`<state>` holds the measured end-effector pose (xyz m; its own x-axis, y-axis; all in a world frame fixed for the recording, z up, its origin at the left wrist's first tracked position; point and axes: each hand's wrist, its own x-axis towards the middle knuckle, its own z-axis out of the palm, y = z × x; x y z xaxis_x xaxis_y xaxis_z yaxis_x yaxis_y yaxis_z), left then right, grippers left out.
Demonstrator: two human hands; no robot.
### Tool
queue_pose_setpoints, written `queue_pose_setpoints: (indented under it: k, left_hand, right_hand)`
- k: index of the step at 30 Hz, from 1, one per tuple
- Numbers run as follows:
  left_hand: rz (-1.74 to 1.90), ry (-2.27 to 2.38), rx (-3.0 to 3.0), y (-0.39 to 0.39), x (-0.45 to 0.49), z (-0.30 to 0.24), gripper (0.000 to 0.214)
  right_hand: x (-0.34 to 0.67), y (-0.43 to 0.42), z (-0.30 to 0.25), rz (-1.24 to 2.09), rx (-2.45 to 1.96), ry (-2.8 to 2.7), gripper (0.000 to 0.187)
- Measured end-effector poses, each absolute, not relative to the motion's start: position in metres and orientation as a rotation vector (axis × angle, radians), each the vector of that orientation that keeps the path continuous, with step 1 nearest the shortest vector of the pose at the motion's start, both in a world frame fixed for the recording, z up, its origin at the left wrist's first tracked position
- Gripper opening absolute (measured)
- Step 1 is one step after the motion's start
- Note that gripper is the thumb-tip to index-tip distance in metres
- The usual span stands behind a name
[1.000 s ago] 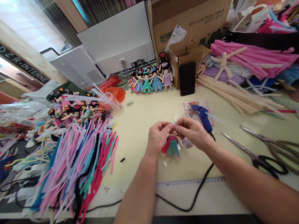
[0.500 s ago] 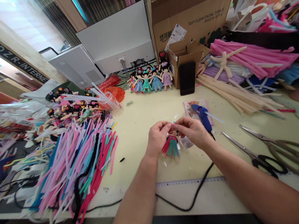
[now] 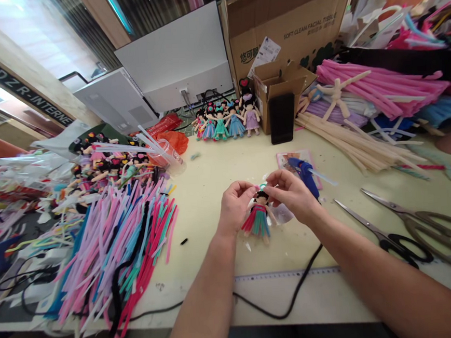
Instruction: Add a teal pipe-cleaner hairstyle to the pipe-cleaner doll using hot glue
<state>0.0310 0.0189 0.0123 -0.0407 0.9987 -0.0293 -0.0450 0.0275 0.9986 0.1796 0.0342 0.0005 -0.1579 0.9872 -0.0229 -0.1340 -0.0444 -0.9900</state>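
Observation:
A small pipe-cleaner doll [image 3: 259, 219] with black hair and a red and green skirt is at the middle of the table, skirt toward me. My left hand [image 3: 236, 204] pinches at the left of its head, on a small pink piece. Opposite it, my right hand [image 3: 292, 195] has thumb and finger closed beside a small green loop [image 3: 263, 186] on top of the hair. The fingertips partly hide both pieces. Beyond my right hand a blue glue gun [image 3: 306, 175] rests on a small picture card [image 3: 283, 159].
Two pairs of scissors [image 3: 387, 237] lie at the right. Bundled pipe cleaners [image 3: 110, 246] cover the left side. Finished dolls [image 3: 222, 125] stand at the back beside a phone [image 3: 283, 117] and cardboard boxes [image 3: 288, 28]. A black cord [image 3: 294, 304] runs along the front, near a ruler strip [image 3: 249, 278].
My hands have drawn slightly apart above the doll. Its black-haired head and the green loop now show between my fingers, where they were mostly covered before.

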Motion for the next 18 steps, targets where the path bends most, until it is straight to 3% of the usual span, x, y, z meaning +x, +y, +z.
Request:
queue_pose_setpoints:
  k: [8, 12, 18]
  left_hand:
    - [1.242, 1.293, 1.333, 0.0174, 0.0334, 0.0074, 0.017]
    - [1.217, 1.228, 1.240, 0.0175, 0.0338, 0.0070, 0.026]
    - [1.216, 1.403, 1.337, 0.0197, 0.0263, 0.0085, 0.014]
  right_hand:
    - [0.1839, 0.0355, -0.0051, 1.024, -1.088, -1.614, 0.011]
    - [0.1857, 0.0353, -0.0076, 0.996, -1.079, -1.631, 0.009]
    - [0.1853, 0.0384, -0.0094, 1.045, -1.086, -1.569, 0.020]
